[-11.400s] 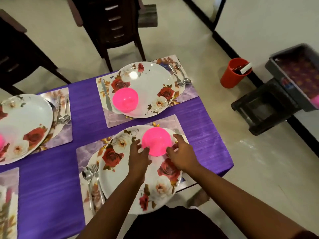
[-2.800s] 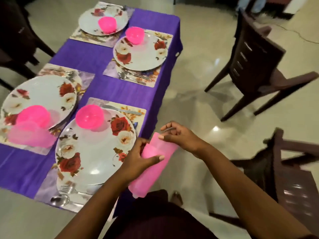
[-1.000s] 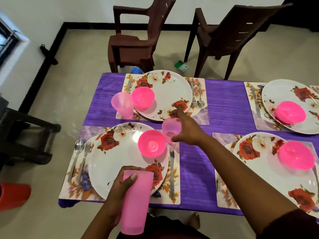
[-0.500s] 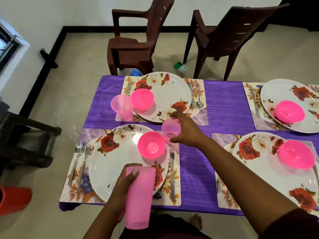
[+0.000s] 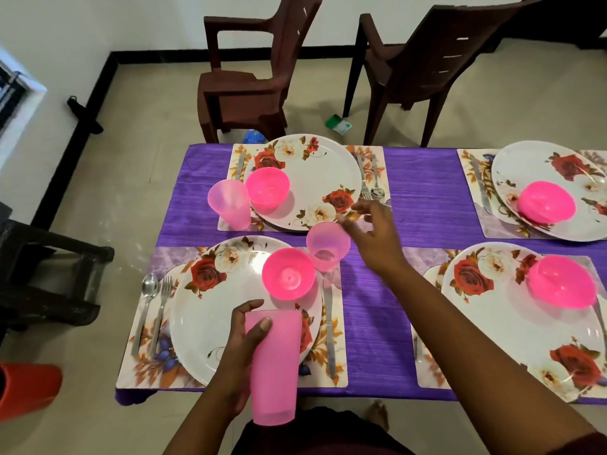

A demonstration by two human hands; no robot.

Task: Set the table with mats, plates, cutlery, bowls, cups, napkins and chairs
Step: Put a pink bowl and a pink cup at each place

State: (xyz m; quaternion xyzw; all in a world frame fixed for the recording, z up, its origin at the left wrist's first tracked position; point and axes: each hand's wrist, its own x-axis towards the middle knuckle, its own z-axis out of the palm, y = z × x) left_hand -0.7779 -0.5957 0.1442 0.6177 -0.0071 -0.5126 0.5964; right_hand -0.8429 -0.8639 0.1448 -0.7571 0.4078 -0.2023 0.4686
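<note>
A pale tiled floor and white wall with a dark skirting surround a table [image 5: 423, 192] covered in purple cloth, seen from above. Four floral mats each carry a rose-patterned plate with a bright pink bowl on it. The two right-hand settings run off the frame edge, so their far cutlery is partly cut off. On the near left mat [image 5: 141, 366], a spoon and fork lie left of the plate [image 5: 210, 330] and a knife lies to its right.

The left hand [image 5: 241, 349] grips a stack of pink cups [image 5: 273, 366] held over the plate's near edge; the stack hides part of the plate, and how many cups it holds cannot be told. The right hand [image 5: 372, 234] hovers with fingers spread and loose, holding nothing, just right of a translucent pink cup [image 5: 326, 246] standing upright beside the near left bowl [image 5: 288, 273]. Another cup [image 5: 229, 205] stands at the far left setting.

Two dark brown chairs [image 5: 249, 73] stand beyond the table, apart from it. A red bucket [image 5: 29, 390] is cut off at the near left.
</note>
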